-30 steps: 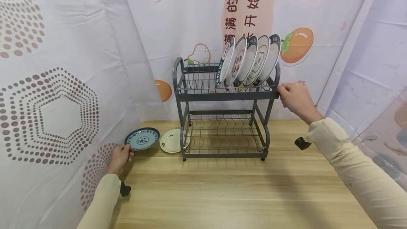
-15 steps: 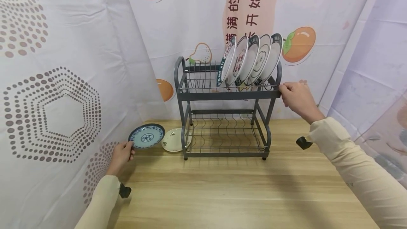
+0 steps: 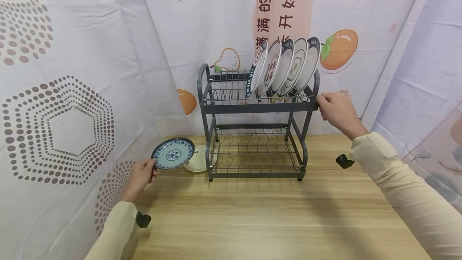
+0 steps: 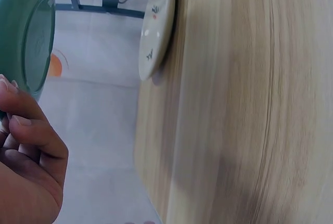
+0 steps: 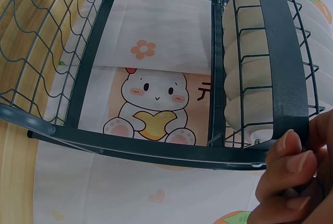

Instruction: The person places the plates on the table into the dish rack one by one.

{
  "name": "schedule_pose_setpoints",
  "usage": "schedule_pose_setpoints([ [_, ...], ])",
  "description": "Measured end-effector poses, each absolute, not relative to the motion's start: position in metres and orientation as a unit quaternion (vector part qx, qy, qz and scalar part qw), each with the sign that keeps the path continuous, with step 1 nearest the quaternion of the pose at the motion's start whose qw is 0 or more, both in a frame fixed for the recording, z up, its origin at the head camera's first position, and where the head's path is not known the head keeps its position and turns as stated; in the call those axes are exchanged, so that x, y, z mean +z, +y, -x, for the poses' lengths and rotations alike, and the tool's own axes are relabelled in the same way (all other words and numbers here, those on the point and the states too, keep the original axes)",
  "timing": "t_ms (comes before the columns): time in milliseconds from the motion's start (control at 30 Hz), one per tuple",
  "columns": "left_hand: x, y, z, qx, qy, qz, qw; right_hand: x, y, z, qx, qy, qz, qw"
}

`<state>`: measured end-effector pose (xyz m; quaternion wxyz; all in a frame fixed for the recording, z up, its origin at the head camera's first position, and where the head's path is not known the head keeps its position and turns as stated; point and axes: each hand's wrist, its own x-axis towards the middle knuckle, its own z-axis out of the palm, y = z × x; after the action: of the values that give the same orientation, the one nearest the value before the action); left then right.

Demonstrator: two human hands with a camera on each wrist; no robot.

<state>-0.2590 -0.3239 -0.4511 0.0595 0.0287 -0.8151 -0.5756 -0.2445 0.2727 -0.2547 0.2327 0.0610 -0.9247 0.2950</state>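
A blue patterned plate is pinched at its near left rim by my left hand, lifted off the table. In the left wrist view the plate's green underside shows, fingers beneath it. Behind and partly below it lies a small cream plate with little printed motifs, beside the rack's left leg. My right hand grips the front right corner of the dark grey two-tier dish rack. In the right wrist view its fingers curl at that corner.
Several white plates with printed rims stand upright, leaning, in the right part of the rack's top tier. The lower tier is bare wire. A wooden table lies under everything, with printed curtains behind and at the sides.
My left hand has carried the blue plate to the right and slightly up, so it now overlaps the cream plate in view. The right hand stays at the rack corner.
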Motion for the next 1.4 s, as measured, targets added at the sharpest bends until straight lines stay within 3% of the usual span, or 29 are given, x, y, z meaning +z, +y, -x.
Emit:
schedule_pose_setpoints([
  [1400,-0.428,-0.268,0.231,-0.622,-0.782,0.040,0.017,-0.264,0.268,0.243,0.326,-0.911,-0.029,0.250],
])
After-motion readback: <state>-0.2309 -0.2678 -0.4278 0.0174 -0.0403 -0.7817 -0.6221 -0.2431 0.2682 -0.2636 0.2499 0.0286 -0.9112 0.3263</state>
